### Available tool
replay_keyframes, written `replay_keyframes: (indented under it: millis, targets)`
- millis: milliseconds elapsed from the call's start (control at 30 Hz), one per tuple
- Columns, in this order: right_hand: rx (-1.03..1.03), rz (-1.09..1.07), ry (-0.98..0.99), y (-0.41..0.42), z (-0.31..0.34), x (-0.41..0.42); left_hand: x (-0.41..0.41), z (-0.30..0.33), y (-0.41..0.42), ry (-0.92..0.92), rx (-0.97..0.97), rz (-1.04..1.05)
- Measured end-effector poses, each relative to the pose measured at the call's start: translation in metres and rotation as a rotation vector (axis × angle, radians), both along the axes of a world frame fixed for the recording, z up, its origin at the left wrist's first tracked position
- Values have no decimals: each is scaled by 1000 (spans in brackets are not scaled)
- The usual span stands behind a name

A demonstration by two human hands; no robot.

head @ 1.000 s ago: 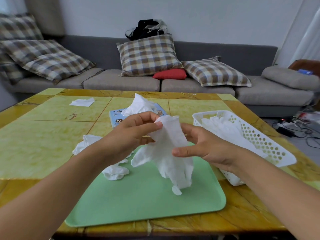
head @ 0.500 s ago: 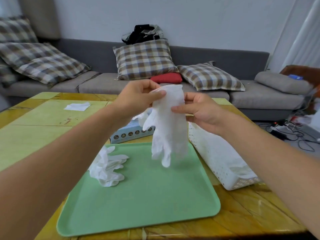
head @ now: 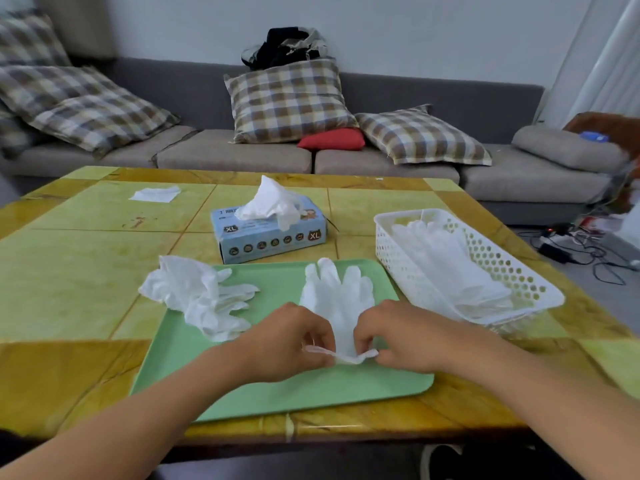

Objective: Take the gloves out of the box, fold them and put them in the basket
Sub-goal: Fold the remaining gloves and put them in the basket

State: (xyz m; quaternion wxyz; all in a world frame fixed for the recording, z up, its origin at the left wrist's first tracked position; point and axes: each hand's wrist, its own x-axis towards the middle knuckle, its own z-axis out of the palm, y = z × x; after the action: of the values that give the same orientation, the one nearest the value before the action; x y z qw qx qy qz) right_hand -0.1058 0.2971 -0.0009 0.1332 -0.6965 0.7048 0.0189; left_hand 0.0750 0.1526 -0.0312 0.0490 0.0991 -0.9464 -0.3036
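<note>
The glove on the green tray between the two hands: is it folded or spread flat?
Spread flat. The glove lies unfolded on the tray, fingers pointing away; left hand and right hand pinch its cuff.

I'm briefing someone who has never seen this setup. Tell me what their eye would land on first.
First, the two hands, left hand and right hand, pinching the cuff of a white glove laid flat, fingers pointing away, on the green tray. Next, the crumpled glove pile on the tray's left edge, the blue glove box behind it, and the white basket of gloves to the right.
</note>
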Motion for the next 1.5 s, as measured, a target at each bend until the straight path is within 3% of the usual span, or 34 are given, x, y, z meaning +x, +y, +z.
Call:
replay_keyframes:
  millis: [133,233,300,367,433,533,600,667,800,1000,1167,1233,1367,1500]
  targets:
    - [141,-4,-55,14,18,1,1,24,-7,-40,77,-32]
    - [38,-78,-161,4,31,6,14,45,-54,93,-212,255]
    - [-109,-103,-253,-19,29,14,32,53,-91,56,-410,460]
    - [-212,-109,-298,-47,27,28,50,55,-124,-43,-455,613]
    - [-271,-101,-371,-82,26,51,71,51,-147,-163,-401,736]
    - [-363,-128,-457,-138,30,86,96,38,-164,-388,-167,841]
    - [-367,-129,-431,-177,28,109,110,33,-172,-482,-47,787]
    - [-288,-106,-425,-207,17,123,113,28,-174,-416,4,664]
    - [-240,-126,-375,-225,-10,124,97,20,-165,-275,-289,613]
    - [-173,-161,-601,-172,-2,84,84,24,-170,-259,-319,490]
    - [118,-63,-634,-109,31,53,75,16,-164,-228,-327,526]
    - [97,-81,-793,-88,49,45,66,10,-155,-234,-339,570]
    - [-225,-343,-1233,-63,66,24,57,12,-149,-408,-382,611]
    - [-339,-582,-1460,-63,58,5,67,47,-138,-526,-349,530]
